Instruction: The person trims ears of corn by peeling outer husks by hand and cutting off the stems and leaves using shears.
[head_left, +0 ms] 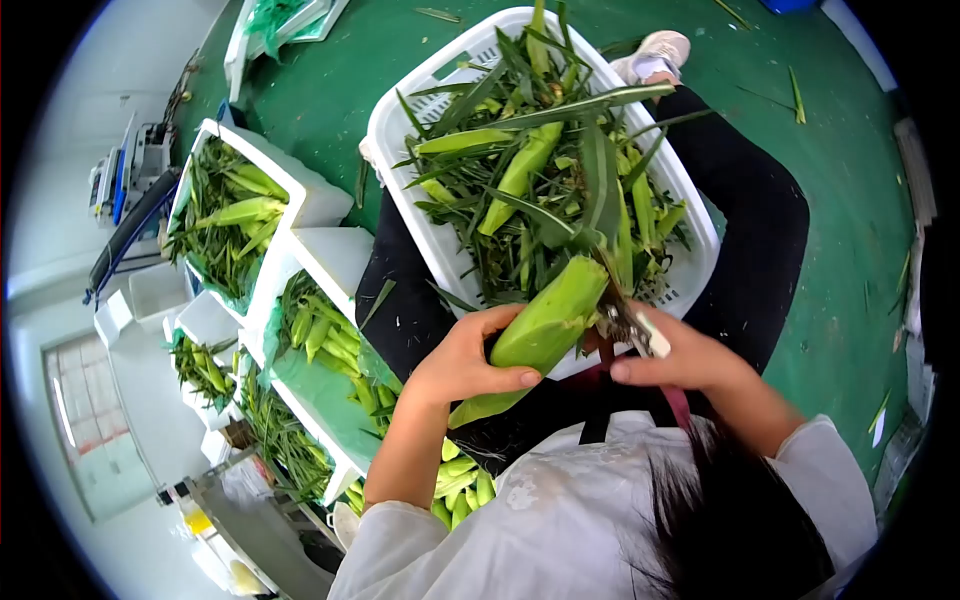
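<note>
My left hand [465, 358] is wrapped around a green ear of corn [545, 335] still in its husk, its cut-looking end pointing up and away from me. My right hand [680, 352] grips a pair of pruning shears [636, 330] with metal blades and a pale handle. The blades are beside the upper end of the corn; whether they touch it I cannot tell. Beyond both hands, a white plastic basket [393, 125] between my legs holds a heap of husk pieces and long green leaves [520, 180].
At left stand white foam boxes [325, 200] of corn and leaves, some lined with green plastic. Several husked-looking green ears [465, 495] lie near my left side. Leaf scraps [797, 95] are scattered on the green floor [840, 250]. A metal trolley-like stand [235, 520] is at lower left.
</note>
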`<state>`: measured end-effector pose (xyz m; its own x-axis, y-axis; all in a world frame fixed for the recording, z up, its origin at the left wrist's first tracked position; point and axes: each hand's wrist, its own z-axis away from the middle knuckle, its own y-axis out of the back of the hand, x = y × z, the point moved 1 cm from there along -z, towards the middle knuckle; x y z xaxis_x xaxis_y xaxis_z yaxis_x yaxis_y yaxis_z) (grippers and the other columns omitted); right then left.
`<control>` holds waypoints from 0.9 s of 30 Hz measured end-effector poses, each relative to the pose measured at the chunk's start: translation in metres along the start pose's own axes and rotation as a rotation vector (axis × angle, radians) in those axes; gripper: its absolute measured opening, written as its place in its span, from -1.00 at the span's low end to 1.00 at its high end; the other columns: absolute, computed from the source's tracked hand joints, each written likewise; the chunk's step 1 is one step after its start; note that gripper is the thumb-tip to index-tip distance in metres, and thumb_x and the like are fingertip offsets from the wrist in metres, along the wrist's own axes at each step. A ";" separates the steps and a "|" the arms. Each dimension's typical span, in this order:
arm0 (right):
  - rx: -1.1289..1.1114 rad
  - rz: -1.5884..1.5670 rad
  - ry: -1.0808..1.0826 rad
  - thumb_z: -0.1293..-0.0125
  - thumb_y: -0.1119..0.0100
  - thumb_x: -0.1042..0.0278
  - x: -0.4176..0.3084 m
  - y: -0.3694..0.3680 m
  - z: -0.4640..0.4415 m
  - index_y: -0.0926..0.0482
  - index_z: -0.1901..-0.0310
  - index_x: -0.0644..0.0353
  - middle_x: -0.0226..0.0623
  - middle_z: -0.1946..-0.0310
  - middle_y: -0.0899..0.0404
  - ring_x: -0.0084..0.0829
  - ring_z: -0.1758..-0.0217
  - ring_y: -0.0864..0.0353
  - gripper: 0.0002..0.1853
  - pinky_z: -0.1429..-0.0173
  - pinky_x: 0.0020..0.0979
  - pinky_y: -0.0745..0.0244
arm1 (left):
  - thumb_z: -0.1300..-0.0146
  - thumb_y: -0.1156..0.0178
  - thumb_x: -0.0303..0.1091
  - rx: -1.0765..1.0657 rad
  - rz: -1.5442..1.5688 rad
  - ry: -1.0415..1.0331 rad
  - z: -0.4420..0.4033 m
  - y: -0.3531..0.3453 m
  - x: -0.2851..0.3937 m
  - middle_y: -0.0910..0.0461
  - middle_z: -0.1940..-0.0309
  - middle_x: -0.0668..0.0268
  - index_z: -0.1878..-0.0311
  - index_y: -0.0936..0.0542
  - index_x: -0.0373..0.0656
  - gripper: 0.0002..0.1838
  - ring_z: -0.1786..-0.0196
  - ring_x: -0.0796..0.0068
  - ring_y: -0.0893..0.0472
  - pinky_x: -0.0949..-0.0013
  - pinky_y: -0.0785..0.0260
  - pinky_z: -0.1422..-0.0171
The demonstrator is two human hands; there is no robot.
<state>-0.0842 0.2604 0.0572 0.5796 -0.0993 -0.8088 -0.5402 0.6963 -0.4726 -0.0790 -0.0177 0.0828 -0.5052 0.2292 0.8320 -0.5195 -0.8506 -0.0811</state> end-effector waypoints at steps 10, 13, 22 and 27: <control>0.045 -0.515 -0.067 -0.30 -0.21 0.27 0.005 -0.017 0.012 -0.36 -0.21 0.29 -0.16 0.26 -0.63 -0.23 0.27 -0.71 -0.50 0.16 -0.23 -0.63 | -0.22 -0.30 0.20 0.416 0.512 -0.404 -0.028 0.015 -0.008 -0.52 -0.02 0.19 -0.38 -0.27 -0.23 -0.13 -0.05 0.29 -0.54 0.14 -0.49 -0.15; -0.073 -0.493 -0.224 -0.34 -0.19 0.29 0.026 -0.026 0.024 -0.31 -0.34 0.24 -0.21 0.01 -0.60 -0.24 0.15 -0.68 -0.43 -0.19 -0.21 -0.50 | -0.30 -0.27 0.06 0.777 0.545 -0.566 -0.057 0.005 0.004 -0.51 -0.02 0.19 -0.32 -0.30 -0.19 -0.30 -0.07 0.27 -0.54 0.08 -0.46 -0.24; 0.116 -0.496 -0.226 -0.33 -0.24 0.13 0.022 -0.015 -0.005 -0.40 -0.23 0.26 -0.19 0.01 -0.57 -0.33 0.19 -0.63 -0.46 0.02 -0.25 -0.57 | -0.19 -0.33 0.27 0.935 0.407 -0.954 -0.090 -0.053 0.010 -0.48 0.01 0.11 -0.25 -0.17 -0.19 -0.12 -0.05 0.13 -0.54 0.01 -0.39 -0.28; 0.135 -0.664 -0.197 -0.33 -0.13 0.17 0.034 -0.031 -0.016 -0.33 -0.33 0.27 -0.19 -0.06 -0.54 -0.25 -0.18 -0.50 -0.40 -0.20 -0.15 -0.46 | -0.24 -0.27 0.29 0.994 0.416 -1.007 -0.091 -0.054 -0.016 -0.47 0.03 0.17 -0.28 -0.19 -0.15 -0.16 -0.04 0.20 -0.53 0.02 -0.38 -0.28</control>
<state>-0.0575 0.2242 0.0385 0.8671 -0.4122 -0.2796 0.0395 0.6165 -0.7864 -0.1054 0.0676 0.0243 0.4012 -0.1715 0.8998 0.4255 -0.8350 -0.3489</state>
